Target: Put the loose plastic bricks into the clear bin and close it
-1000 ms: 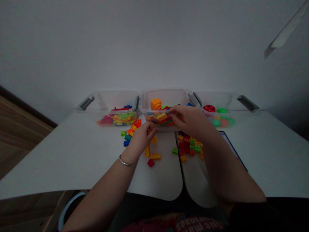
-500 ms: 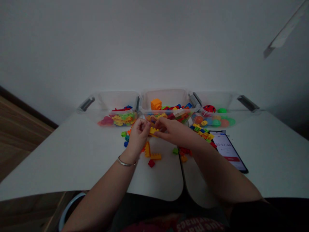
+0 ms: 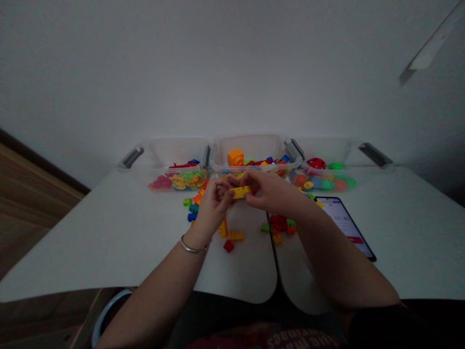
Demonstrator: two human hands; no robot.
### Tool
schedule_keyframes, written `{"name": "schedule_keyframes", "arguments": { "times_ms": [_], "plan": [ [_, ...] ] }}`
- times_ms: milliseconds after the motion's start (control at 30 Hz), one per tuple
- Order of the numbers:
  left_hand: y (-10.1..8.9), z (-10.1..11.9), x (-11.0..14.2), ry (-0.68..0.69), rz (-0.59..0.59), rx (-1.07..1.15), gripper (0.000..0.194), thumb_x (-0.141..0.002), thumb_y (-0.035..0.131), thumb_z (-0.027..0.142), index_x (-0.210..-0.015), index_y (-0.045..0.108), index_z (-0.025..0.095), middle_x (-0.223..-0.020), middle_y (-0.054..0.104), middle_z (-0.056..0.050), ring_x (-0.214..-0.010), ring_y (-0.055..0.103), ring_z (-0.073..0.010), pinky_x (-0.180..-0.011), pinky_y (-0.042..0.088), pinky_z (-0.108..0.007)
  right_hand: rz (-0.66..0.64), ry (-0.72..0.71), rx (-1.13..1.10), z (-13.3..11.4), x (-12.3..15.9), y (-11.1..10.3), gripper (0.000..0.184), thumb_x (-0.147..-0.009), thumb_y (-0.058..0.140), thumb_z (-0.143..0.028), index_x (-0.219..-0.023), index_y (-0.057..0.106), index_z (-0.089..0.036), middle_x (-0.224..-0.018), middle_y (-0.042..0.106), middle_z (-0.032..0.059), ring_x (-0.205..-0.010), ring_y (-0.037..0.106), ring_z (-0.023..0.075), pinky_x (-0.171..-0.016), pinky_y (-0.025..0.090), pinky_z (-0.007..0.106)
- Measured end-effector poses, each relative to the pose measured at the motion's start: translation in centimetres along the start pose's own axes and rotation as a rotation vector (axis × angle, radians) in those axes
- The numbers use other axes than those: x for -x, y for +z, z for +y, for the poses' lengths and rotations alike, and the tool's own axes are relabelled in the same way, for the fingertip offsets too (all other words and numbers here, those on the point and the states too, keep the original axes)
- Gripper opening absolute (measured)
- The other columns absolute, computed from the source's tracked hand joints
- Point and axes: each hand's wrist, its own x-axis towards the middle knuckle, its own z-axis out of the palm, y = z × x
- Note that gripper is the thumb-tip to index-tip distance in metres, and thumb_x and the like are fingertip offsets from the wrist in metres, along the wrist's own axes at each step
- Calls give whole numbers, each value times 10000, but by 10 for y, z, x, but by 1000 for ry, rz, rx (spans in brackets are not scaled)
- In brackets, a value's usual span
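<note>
A yellow plastic building brick [image 3: 241,192] is held up above the desk between my two hands. My left hand [image 3: 215,206] pinches its left end, and my right hand [image 3: 269,190] grips its right end. A dark brick [image 3: 234,181] sits just behind it, and I cannot tell whether the two are joined. Below my hands, loose bricks lie on the white desk [image 3: 90,242], among them a red brick [image 3: 228,246] and a yellow brick [image 3: 235,236]. Neither hand touches them.
Three clear plastic bins stand along the back of the desk: a left bin [image 3: 178,150] of coloured pieces, a middle bin [image 3: 250,148] of bricks and a right bin [image 3: 327,150] of balls. A lit phone [image 3: 343,223] lies to the right.
The yellow brick has risen slightly and moved right, still held in both hands. My right hand has moved a little away from my left, uncovering more of the brick.
</note>
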Motion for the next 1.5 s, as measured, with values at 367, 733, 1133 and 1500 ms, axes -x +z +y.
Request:
{"name": "schedule_keyframes", "arguments": {
  "times_ms": [367, 733, 1133, 1500],
  "plan": [
    [-19, -2, -8, 120, -2, -769, 188, -880, 474, 222, -903, 654, 172, -828, 665, -59, -807, 608, -207, -779, 468, -354, 631, 100, 241, 36, 8, -50, 179, -878, 510, -298, -930, 653, -205, -870, 696, 70, -714, 621, 188, -677, 467, 329],
    [-22, 12, -7, -27, -132, -1260, 286, -912, 443, 294, -949, 705, 185, -918, 722, -97, -887, 658, -255, -785, 467, -366, 463, 103, 442, 44, -8, -21, 313, -941, 437, -314, -1060, 692, -178, -982, 732, 113, -918, 646, 258, -844, 460, 395],
    [-19, 8, 0, -130, -236, -1446, 351, -915, 444, 380, -1047, 685, 161, -1029, 647, -161, -975, 630, -321, -752, 488, -406, 242, 112, 585, 39, -11, -18, 490, -995, 307, -390, -1261, 652, -166, -1176, 711, 134, -1055, 624, 289, -922, 403, 426],
    [-19, 7, 0, -126, -274, -1380, 337, -876, 483, 280, -1114, 703, 188, -1055, 630, -152, -998, 616, -321, -778, 497, -416, 421, -5, 357, 35, -5, -24, 437, -938, 406, -311, -1284, 606, -134, -1200, 692, 128, -1110, 603, 272, -986, 413, 430]
  ]
}}
